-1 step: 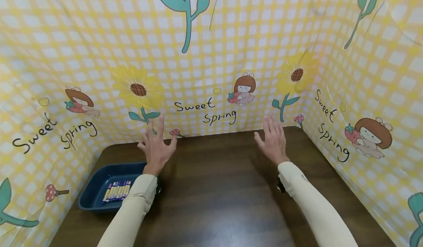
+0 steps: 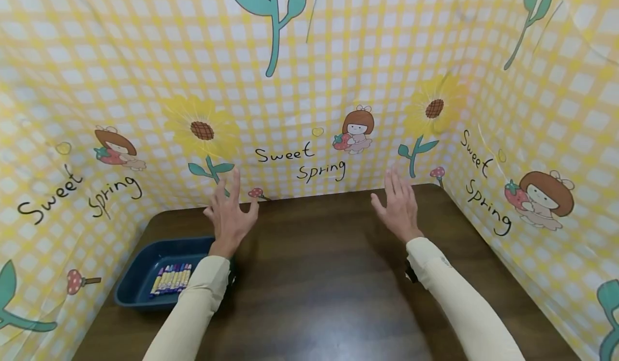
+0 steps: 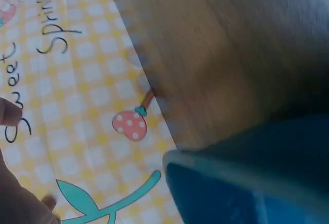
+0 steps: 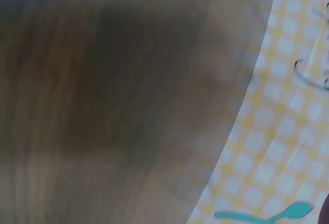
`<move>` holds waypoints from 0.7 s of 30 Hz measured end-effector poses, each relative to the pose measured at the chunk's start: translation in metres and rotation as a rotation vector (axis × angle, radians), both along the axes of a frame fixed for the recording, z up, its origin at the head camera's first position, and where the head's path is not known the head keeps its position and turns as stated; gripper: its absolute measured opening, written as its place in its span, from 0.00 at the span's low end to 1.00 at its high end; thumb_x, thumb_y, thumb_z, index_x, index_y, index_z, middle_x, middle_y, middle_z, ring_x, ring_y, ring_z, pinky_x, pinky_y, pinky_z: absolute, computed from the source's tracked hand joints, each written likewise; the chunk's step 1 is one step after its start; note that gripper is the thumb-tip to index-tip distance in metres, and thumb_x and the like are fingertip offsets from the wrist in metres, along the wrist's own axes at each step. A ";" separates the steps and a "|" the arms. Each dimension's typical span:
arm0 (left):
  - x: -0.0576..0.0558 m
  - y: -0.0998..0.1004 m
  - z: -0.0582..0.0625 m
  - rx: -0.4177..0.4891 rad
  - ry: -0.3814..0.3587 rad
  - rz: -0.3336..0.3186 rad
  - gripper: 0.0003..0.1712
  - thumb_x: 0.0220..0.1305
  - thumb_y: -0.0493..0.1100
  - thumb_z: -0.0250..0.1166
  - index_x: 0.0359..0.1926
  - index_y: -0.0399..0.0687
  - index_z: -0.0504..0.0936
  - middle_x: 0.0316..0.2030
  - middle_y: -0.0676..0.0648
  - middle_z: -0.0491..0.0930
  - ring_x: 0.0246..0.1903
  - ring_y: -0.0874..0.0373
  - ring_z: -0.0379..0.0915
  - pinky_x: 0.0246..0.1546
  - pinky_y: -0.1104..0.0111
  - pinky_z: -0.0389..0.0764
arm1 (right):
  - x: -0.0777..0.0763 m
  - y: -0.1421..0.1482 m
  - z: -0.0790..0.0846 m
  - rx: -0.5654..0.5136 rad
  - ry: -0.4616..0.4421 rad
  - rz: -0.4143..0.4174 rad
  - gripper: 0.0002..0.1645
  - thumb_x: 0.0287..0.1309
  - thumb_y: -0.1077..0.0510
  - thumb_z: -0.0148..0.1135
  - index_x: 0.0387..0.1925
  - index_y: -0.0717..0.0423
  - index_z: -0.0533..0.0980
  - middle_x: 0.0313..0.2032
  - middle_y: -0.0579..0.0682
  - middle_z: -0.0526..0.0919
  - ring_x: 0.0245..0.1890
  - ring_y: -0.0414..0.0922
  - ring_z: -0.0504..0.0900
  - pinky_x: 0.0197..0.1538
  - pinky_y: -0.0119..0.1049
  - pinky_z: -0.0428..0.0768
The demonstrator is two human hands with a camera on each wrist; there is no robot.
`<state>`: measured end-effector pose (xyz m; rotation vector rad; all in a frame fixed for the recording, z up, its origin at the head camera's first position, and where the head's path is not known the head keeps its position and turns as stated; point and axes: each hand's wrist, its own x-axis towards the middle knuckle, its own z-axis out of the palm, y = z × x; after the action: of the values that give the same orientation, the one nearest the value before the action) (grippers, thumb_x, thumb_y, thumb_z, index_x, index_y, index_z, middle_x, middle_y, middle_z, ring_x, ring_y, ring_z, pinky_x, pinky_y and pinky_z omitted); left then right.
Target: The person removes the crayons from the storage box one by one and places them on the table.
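Observation:
My left hand point(image 2: 229, 216) is raised with spread fingers near the back of the table, holding nothing. Just behind its wrist, at the left, stands a dark blue plastic bin point(image 2: 127, 291), partly hidden by my sleeve. Inside the bin lies a row of several crayons point(image 2: 171, 279) with yellowish wrappers and purple and blue ends. My right hand point(image 2: 398, 210) hovers on the other side, fingers straight and nothing in it. In the left wrist view, the bin's rim point(image 3: 216, 167) fills the lower right, and part of the left hand point(image 3: 20, 198) shows at the lower left.
A dark brown wooden table point(image 2: 309, 275) spreads under both arms. Yellow checked cloth point(image 2: 290, 103) with sunflowers and "Sweet Spring" lettering rises at the back, left and right edges. A dark band sits at the right wrist point(image 2: 411, 271).

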<state>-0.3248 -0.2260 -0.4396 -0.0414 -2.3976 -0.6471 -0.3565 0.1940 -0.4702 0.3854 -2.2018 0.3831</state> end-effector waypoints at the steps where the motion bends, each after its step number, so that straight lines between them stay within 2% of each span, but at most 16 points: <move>1: 0.003 0.001 0.000 0.017 0.000 -0.020 0.47 0.68 0.55 0.60 0.81 0.72 0.46 0.74 0.34 0.57 0.59 0.31 0.63 0.48 0.40 0.58 | 0.003 -0.003 -0.001 -0.007 0.010 0.015 0.46 0.63 0.47 0.65 0.75 0.64 0.61 0.73 0.65 0.66 0.66 0.63 0.72 0.69 0.60 0.68; 4: 0.015 -0.001 -0.002 0.018 -0.009 -0.064 0.37 0.69 0.45 0.60 0.77 0.55 0.63 0.59 0.32 0.74 0.51 0.34 0.73 0.52 0.43 0.69 | 0.018 -0.012 -0.006 -0.030 0.019 0.065 0.44 0.63 0.46 0.65 0.73 0.63 0.64 0.70 0.63 0.70 0.59 0.62 0.77 0.62 0.58 0.76; 6: 0.026 -0.009 -0.004 -0.043 -0.015 -0.046 0.27 0.69 0.41 0.59 0.68 0.45 0.76 0.46 0.33 0.82 0.42 0.37 0.78 0.43 0.47 0.78 | 0.032 -0.016 -0.009 -0.046 0.015 0.099 0.42 0.63 0.45 0.64 0.72 0.61 0.67 0.68 0.62 0.74 0.55 0.61 0.80 0.56 0.56 0.79; 8: 0.038 -0.020 -0.006 -0.132 -0.027 0.034 0.20 0.68 0.41 0.57 0.56 0.42 0.86 0.32 0.36 0.84 0.29 0.40 0.77 0.26 0.49 0.79 | 0.047 -0.019 -0.013 -0.056 0.011 0.131 0.39 0.63 0.44 0.63 0.70 0.60 0.70 0.66 0.60 0.77 0.51 0.59 0.81 0.49 0.53 0.82; 10: 0.049 -0.034 -0.006 -0.183 -0.051 0.143 0.19 0.65 0.42 0.56 0.50 0.45 0.89 0.23 0.40 0.83 0.20 0.45 0.70 0.14 0.55 0.68 | 0.065 -0.020 -0.017 -0.065 0.003 0.161 0.37 0.62 0.44 0.64 0.66 0.60 0.74 0.63 0.59 0.80 0.49 0.57 0.83 0.47 0.52 0.83; 13: 0.065 -0.059 -0.004 -0.152 -0.097 0.301 0.22 0.63 0.41 0.52 0.48 0.47 0.90 0.22 0.39 0.83 0.14 0.50 0.58 0.13 0.62 0.55 | 0.094 -0.019 -0.021 -0.056 -0.039 0.184 0.33 0.59 0.45 0.67 0.62 0.59 0.78 0.57 0.57 0.84 0.45 0.55 0.85 0.42 0.49 0.85; 15: 0.076 -0.079 0.000 -0.120 -0.056 0.362 0.22 0.64 0.38 0.50 0.49 0.44 0.89 0.26 0.35 0.83 0.12 0.52 0.53 0.13 0.62 0.51 | 0.112 -0.022 -0.024 -0.058 -0.099 0.192 0.32 0.57 0.46 0.69 0.60 0.58 0.79 0.54 0.57 0.86 0.44 0.53 0.86 0.42 0.48 0.86; 18: 0.088 -0.109 0.004 -0.107 0.008 0.449 0.20 0.65 0.33 0.44 0.32 0.31 0.83 0.24 0.27 0.72 0.14 0.51 0.46 0.13 0.61 0.47 | 0.136 -0.027 -0.028 -0.088 -0.229 0.204 0.31 0.57 0.48 0.71 0.61 0.55 0.79 0.49 0.54 0.88 0.36 0.47 0.86 0.31 0.36 0.83; 20: 0.095 -0.130 0.003 -0.111 0.032 0.481 0.18 0.64 0.31 0.42 0.21 0.29 0.72 0.23 0.27 0.67 0.13 0.48 0.48 0.11 0.59 0.47 | 0.148 -0.032 -0.031 -0.116 -0.300 0.212 0.29 0.58 0.49 0.72 0.60 0.54 0.80 0.51 0.52 0.87 0.32 0.43 0.85 0.25 0.28 0.77; 21: 0.098 -0.140 0.002 -0.101 0.006 0.501 0.18 0.64 0.31 0.41 0.19 0.30 0.68 0.22 0.27 0.65 0.12 0.45 0.50 0.11 0.57 0.47 | 0.153 -0.033 -0.033 -0.130 -0.325 0.219 0.28 0.58 0.50 0.72 0.60 0.54 0.80 0.51 0.50 0.87 0.30 0.40 0.84 0.22 0.25 0.72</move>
<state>-0.2272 -0.3658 -0.4377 0.4964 -2.3009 -0.2883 -0.2036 0.1607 -0.5028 0.5251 -2.4382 0.7492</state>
